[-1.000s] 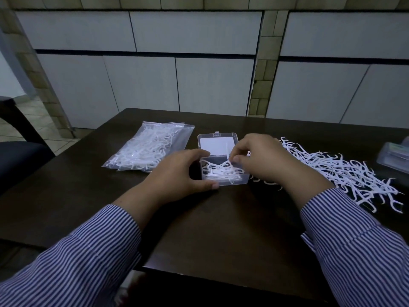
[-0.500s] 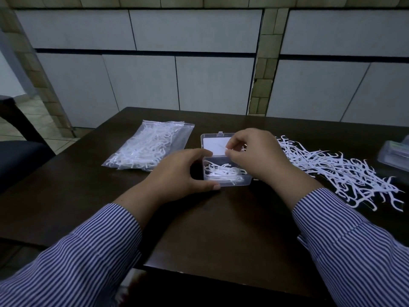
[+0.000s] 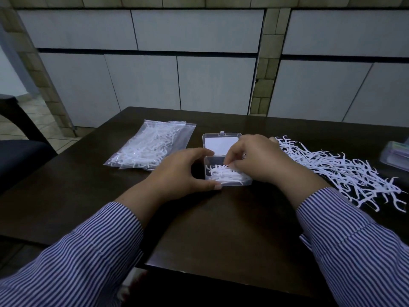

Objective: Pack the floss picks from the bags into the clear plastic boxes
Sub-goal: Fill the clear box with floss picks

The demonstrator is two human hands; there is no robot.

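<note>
At centre frame, the left hand (image 3: 183,171) grips the small clear plastic box (image 3: 225,173) while right hand (image 3: 254,160) fingers pinch white floss picks (image 3: 221,172) inside.

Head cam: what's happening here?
A person is packing floss picks into an open clear box on a dark table. The left hand grips the box's left side; the right hand sets picks inside. A loose pile lies right, a full bag left.
</note>
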